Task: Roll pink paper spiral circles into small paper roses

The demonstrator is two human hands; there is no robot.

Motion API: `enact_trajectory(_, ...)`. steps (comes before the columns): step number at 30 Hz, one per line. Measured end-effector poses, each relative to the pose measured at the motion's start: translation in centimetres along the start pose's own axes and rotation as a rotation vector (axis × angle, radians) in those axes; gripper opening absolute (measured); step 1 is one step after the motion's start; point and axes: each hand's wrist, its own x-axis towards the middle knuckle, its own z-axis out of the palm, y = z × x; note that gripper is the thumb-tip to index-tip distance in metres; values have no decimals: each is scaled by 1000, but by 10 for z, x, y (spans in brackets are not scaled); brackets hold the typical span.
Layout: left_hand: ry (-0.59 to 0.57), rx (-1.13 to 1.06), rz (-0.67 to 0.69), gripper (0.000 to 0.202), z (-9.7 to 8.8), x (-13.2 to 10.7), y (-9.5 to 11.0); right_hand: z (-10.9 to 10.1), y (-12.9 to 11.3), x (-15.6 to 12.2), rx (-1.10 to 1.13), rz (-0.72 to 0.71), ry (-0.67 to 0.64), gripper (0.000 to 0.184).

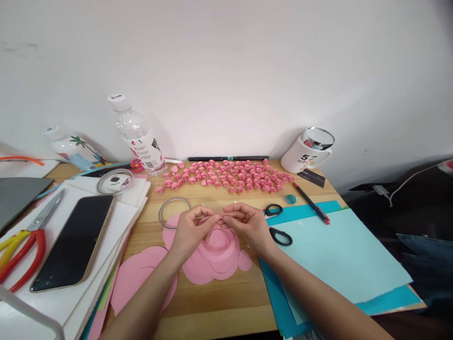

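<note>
My left hand (193,231) and my right hand (247,224) meet over the middle of the wooden desk (219,302), fingertips pinched together on a thin pink paper strip (220,218). Under them lie pink paper circles cut into spirals (215,257), and another pink sheet (136,276) lies to the lower left. Behind the hands, several small rolled pink paper roses (226,177) are spread in a band across the desk.
Black-handled scissors (279,224) rest on teal paper sheets (339,255) at right, beside a red pen (311,203) and a white mug (306,153). At left: a phone (72,241) on white boards, red-handled scissors (24,243), a clear lid (115,182), a plastic ring (173,212), a water bottle (138,137).
</note>
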Motion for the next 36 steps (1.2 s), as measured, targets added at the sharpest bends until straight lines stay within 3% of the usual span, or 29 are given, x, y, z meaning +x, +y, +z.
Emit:
enact_trajectory(25,-107,11,-2,21,-2,0,-4,-5,1,2,-122,-62,104,36)
enact_trajectory(32,-70,3,5,22,-2,0,-2,-6,0,2,-67,-20,-2,37)
enact_trajectory(36,-68,0,-3,21,-2,0,-2,-3,-3,1,-26,-1,10,34)
